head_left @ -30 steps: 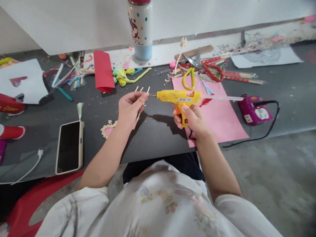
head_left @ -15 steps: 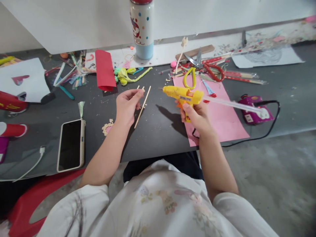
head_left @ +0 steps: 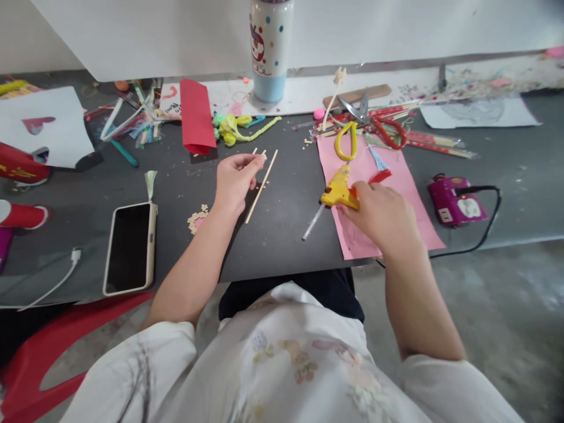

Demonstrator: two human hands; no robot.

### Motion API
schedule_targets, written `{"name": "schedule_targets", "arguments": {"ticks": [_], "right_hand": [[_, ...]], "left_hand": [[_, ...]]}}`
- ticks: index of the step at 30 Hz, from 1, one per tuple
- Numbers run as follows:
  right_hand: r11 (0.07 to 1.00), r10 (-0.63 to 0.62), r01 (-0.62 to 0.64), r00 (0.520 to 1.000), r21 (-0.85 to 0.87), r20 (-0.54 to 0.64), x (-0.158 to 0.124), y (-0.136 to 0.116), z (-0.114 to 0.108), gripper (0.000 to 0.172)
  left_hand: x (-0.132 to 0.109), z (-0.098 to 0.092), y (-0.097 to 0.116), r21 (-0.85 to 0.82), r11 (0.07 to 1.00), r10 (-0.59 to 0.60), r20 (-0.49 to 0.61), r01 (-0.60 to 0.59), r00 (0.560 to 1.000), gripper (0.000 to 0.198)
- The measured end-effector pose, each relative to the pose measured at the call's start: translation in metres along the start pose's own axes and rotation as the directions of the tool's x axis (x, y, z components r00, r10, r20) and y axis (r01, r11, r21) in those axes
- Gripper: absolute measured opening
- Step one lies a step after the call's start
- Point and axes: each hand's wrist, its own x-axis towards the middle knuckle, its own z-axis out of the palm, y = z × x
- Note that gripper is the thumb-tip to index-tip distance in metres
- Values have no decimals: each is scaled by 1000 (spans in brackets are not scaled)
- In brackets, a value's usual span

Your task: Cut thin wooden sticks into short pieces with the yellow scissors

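My right hand [head_left: 383, 214] grips the handle of a yellow hot glue gun [head_left: 337, 189], low over the pink paper sheet [head_left: 328, 153]. Its nozzle points away from me, and a clear glue stick [head_left: 314, 222] juts from its back toward me. At the left, my left hand [head_left: 235, 182] is closed in a pinch, with a small pale piece [head_left: 263, 155] at the fingertips. Beside it lies a thin wooden stick [head_left: 262, 187], and other stick ends show just behind the fingers. A small pink shape edged with pale bits [head_left: 198, 220] rests left of my left wrist.
Yellow-and-red-handled scissors [head_left: 346, 141] lie at the paper's far edge. A purple power box [head_left: 456, 202] with a black cord stands at right. At left are a phone [head_left: 129, 249] and a red folded paper [head_left: 197, 116]; a bottle [head_left: 270, 56] stands at the back.
My right hand has turned the glue gun, lowering it to the pink paper; its glue stick now points toward me instead of right. My left hand keeps its pinch almost in place.
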Motion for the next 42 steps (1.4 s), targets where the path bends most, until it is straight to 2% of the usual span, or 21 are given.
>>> {"name": "schedule_targets", "arguments": {"ticks": [3,7,11,16,33,38,42], "right_hand": [[997,-77,78,997,24,-20,4,-9,-19,34],[940,-276,281,960,191,-56,27,-40,-32,20],[856,-430,433,899,283,-75,55,-80,-24,19],[869,-412,427,904,249,-111,75,-108,-13,26],[873,-422,424,904,241,-61,87,-119,-12,26],[854,-441,453,891,256,-105,89,-119,-8,27],[826,-408,444,896,347,-173,92,-106,-5,19]], "left_hand": [[1,-1,-1,31,1000,-1,-19,1,1000,12],[3,-1,-1,44,999,-2,-55,4,998,11],[4,-1,-1,47,999,27,-81,-23,996,12],[4,-1,0,61,998,41,-89,-36,995,10],[0,-1,6,42,999,18,-80,-15,997,10],[-1,-1,6,33,999,18,-69,-15,997,9],[0,-1,5,38,999,15,-71,-12,997,11]]}}
